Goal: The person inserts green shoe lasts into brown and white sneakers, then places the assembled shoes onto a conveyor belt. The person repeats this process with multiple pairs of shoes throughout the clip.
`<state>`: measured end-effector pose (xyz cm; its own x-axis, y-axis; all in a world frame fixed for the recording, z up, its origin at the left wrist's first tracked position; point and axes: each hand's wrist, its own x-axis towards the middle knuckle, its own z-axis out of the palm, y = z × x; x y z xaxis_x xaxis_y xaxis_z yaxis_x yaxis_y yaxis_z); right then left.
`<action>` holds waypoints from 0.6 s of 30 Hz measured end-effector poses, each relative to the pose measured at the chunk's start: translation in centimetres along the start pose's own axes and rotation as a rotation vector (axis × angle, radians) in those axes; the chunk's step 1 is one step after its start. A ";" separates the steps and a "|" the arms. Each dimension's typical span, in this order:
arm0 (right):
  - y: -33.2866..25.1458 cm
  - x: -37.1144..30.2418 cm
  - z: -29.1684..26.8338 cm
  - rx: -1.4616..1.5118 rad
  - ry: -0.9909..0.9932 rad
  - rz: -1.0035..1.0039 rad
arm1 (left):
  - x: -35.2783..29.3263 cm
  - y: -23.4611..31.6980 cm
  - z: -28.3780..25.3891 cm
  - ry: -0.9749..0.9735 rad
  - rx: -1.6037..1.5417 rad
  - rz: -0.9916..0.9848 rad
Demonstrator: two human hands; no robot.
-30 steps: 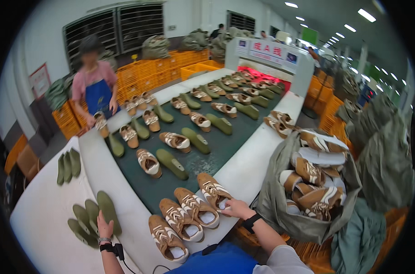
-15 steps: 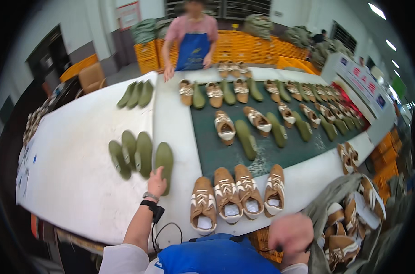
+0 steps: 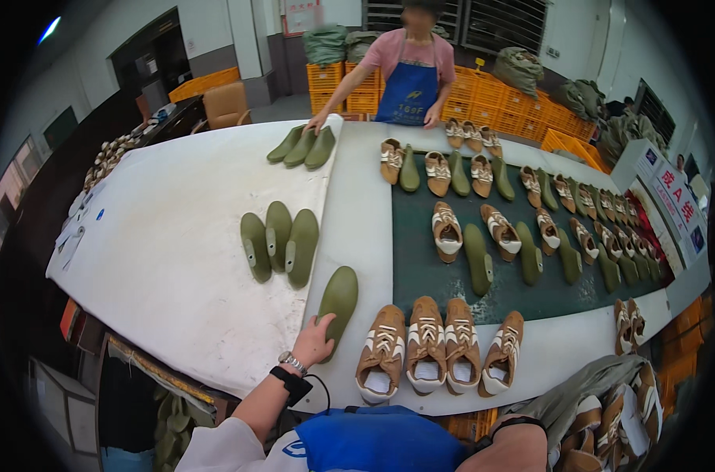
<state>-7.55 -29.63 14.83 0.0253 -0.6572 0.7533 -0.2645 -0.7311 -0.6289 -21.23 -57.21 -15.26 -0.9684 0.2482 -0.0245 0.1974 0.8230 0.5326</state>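
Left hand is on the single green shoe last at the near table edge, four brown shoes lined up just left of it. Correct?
Not quite. The left hand does rest on the single green shoe last near the table edge, but the four brown shoes are lined up to its right, not its left, as the head view shows.

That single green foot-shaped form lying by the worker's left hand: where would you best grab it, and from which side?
Probably at the near, narrower end of the green shoe last, coming from the table's near edge, where the left hand already touches it. It lies flat, pointing away from the person, with bare white table to its left. The brown shoes crowd its right side, so approaching from there looks awkward.
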 end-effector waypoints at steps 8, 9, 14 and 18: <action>1.7 -10.4 1.3 -0.299 1.191 0.577 | 4.6 0.1 -2.7 -0.292 0.226 0.061; 1.8 -12.1 2.1 -0.365 1.346 0.692 | 5.5 -0.1 -2.8 -0.288 0.181 0.054; 1.6 -17.2 5.9 -0.462 1.691 0.643 | 15.0 1.1 -2.5 -0.145 0.094 0.042; 0.9 -18.2 7.6 -0.439 1.819 0.711 | 24.0 5.3 -0.1 -0.076 -0.014 0.042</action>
<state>-0.96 -19.69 -0.91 -0.9219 0.3720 -0.1084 0.0345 -0.1997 -0.9792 -43.47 -46.90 -12.92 -0.9449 0.3207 -0.0653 0.2351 0.8039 0.5463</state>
